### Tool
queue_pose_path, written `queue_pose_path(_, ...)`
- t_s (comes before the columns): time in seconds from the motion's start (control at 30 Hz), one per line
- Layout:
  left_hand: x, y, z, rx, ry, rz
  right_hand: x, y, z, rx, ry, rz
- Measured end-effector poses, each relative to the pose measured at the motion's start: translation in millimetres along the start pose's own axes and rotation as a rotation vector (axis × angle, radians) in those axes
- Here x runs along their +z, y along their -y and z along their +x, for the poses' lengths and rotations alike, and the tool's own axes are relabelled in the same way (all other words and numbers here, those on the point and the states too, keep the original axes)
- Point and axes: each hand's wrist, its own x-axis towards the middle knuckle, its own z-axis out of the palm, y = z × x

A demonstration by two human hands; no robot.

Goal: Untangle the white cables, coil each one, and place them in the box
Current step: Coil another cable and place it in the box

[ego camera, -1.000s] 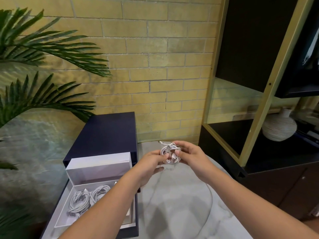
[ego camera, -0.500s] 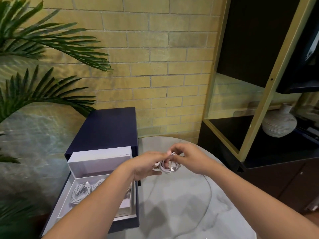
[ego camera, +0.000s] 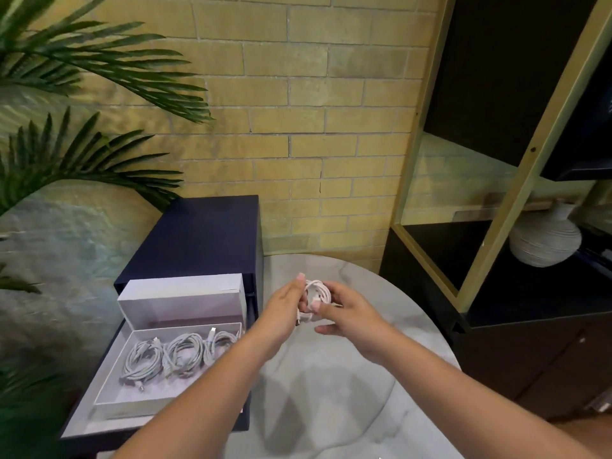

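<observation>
The left hand and right hand met above the round marble table, both closed w/ fingers curled on one coiled white cable. The left thumb and fingers pinched the coil's left edge; the right thumb pressed its front, the other fingers loosely bent behind and under. A short end w/ a plug hung just below the left palm. The coil was held clear of the tabletop.

Count: 2 hands, 1 cable in hand, 3 coiled cables already stowed.

Left of the forearms, the white box lay open, its lid standing up at the back edge. The 3 coils sat side by side in its tray, approx. touching one another, plugs poking out at front and top. The left forearm crossed over the box's right corner, hiding part of it. The box rested on a dark navy case, which ran back toward the yellow brick wall.

Farther off: palm fronds at left, overhanging the case; at right a black shelf unit w/ gold frame, holding 1 ribbed white vase.
</observation>
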Motion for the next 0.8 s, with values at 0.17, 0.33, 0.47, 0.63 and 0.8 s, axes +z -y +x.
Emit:
queue_pose_path(0.17,-2.5,6.0,3.9,-0.051,0.103,0.024,-21.5,-3.6,16.3,-0.022,-0.079,-0.281)
queue_pose_path(0.33,-28.4,5.7,-3.9,0.020,0.210,0.301,-21.1,0.8,26.5,-0.106,0.053,-0.530)
queue_pose_path(0.47,-47.5,9.6,-10.2,0.028,0.096,0.285,6.3,-4.4,29.7,-0.188,-0.080,-0.441)
queue_pose_path(0.63,-86.9,9.5,-16.6,-0.105,-0.016,0.072,55.5,-6.6,24.8,-0.137,0.024,-0.319)
queue_pose_path(0.8,-140.4,13.6,-35.2,-0.224,-0.021,0.057,114.5,-9.8,24.6,-0.158,0.088,-0.260)
